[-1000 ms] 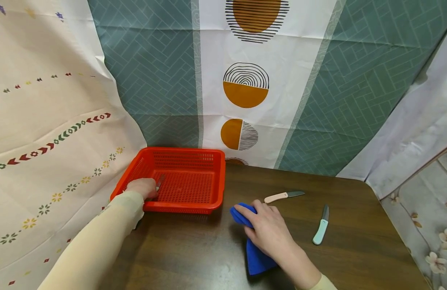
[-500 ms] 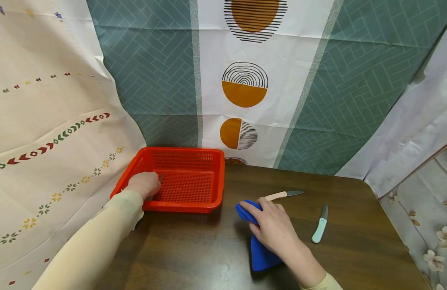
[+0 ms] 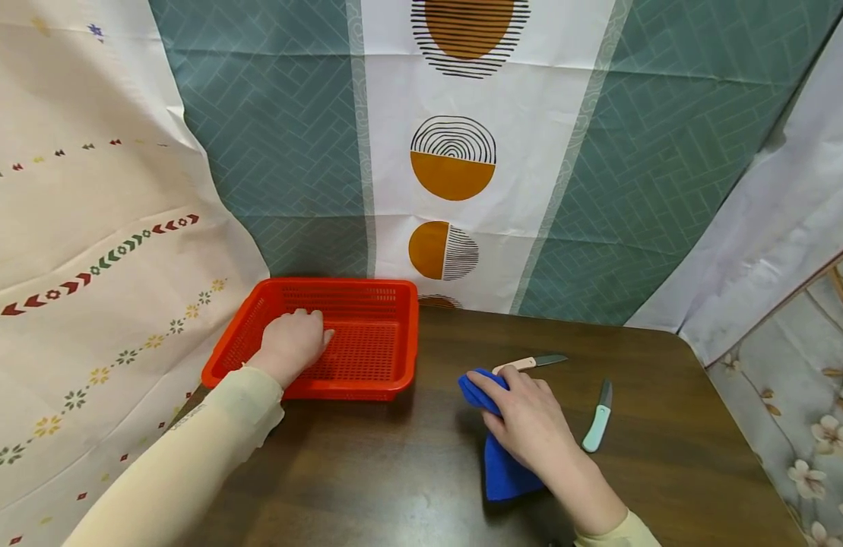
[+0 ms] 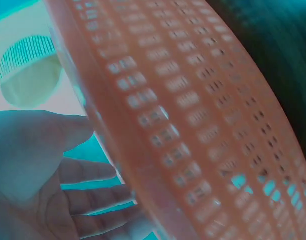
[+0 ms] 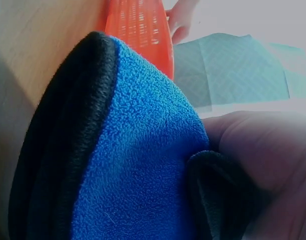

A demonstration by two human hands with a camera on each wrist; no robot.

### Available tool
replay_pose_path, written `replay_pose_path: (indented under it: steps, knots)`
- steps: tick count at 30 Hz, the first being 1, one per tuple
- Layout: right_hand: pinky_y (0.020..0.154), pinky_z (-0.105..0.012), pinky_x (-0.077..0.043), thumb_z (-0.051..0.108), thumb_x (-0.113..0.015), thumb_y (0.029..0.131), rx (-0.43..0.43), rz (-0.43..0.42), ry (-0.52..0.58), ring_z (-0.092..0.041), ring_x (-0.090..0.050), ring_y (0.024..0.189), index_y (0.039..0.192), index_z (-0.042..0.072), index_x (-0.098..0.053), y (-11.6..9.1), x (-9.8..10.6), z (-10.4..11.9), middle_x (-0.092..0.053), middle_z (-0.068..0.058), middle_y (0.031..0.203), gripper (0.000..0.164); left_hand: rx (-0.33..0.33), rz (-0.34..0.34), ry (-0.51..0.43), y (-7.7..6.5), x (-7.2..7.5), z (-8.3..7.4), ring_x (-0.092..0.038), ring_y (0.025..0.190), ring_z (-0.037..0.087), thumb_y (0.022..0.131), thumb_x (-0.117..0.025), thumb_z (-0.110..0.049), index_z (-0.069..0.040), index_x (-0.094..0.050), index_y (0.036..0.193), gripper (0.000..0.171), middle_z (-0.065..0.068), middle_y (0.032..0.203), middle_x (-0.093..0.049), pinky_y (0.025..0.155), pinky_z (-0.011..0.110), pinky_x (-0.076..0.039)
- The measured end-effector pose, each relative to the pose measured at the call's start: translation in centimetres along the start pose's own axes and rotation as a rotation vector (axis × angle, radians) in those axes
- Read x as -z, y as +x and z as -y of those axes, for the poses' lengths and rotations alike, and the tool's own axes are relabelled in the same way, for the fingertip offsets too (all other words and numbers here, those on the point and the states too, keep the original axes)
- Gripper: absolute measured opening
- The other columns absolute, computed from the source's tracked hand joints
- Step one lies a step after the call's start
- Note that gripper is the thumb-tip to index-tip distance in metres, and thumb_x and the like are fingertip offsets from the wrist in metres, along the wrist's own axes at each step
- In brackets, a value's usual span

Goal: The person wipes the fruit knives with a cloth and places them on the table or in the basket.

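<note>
My left hand [image 3: 291, 342] is over the left part of a red plastic basket [image 3: 349, 393]. In the left wrist view its fingers [image 4: 92, 200] are spread with nothing held, seen past the basket's slotted wall. My right hand [image 3: 540, 425] grips a folded blue cloth [image 3: 506, 475] over the table, with part of it hanging below the palm. Up close in the right wrist view, the cloth has a fuzzy surface and dark edging. Just beyond that hand lies a paring knife with a pale pink handle [image 3: 524, 365], its handle end partly covered.
A second paring knife with a mint handle [image 3: 597, 428] lies right of my right hand, blade pointing away. The brown wooden table [image 3: 353, 471] ends at a patterned cloth backdrop [image 3: 312, 152] behind the basket. More fabric hangs at both sides.
My left hand, low in the basket near a blade earlier, has risen and moved right; that blade is out of sight now. My right hand and the cloth have shifted slightly right and away.
</note>
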State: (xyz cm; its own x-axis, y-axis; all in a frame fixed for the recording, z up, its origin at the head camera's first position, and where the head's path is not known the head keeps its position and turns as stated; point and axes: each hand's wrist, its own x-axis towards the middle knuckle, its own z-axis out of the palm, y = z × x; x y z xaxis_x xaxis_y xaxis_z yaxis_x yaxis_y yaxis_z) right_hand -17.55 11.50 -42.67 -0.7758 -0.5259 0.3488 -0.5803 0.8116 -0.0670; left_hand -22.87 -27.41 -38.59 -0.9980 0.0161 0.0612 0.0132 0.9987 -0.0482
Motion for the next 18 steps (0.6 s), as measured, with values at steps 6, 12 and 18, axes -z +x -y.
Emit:
replay_pose_path:
  steps: [6,12,18]
  knots:
    - [0.084,-0.047,-0.046,0.028,-0.079,0.085,-0.033,-0.005,0.002,-0.022,-0.059,0.091,0.143,0.028,-0.058,-0.2,0.3,-1.0,-0.059,-0.007,0.111,0.062,-0.044,-0.113,0.054,-0.5,0.5,-2.9,-0.06,0.091,0.041,0.096,-0.065,-0.041,0.001,-0.062,0.115,0.047,0.023,0.103,-0.064,0.078,0.055,-0.054]
    - [0.085,-0.049,-0.047,0.028,-0.079,0.086,-0.064,-0.01,0.005,-0.026,-0.061,0.099,0.144,0.027,-0.057,-0.4,0.8,-2.3,-0.059,-0.01,0.116,0.062,-0.08,-0.166,0.062,-0.5,0.9,-5.6,-0.054,0.112,0.042,0.096,-0.062,-0.049,-0.004,-0.057,0.135,0.06,0.021,0.123,-0.061,0.097,0.062,-0.042]
    - [0.088,-0.052,-0.046,0.027,-0.078,0.087,-0.087,-0.007,0.006,-0.027,-0.06,0.101,0.146,0.027,-0.055,-0.7,1.2,-3.5,-0.059,-0.01,0.116,0.063,-0.13,-0.217,0.033,-0.5,0.9,-8.2,-0.047,0.123,0.041,0.095,-0.062,-0.052,-0.008,-0.05,0.145,0.068,0.019,0.136,-0.055,0.101,0.062,-0.039]
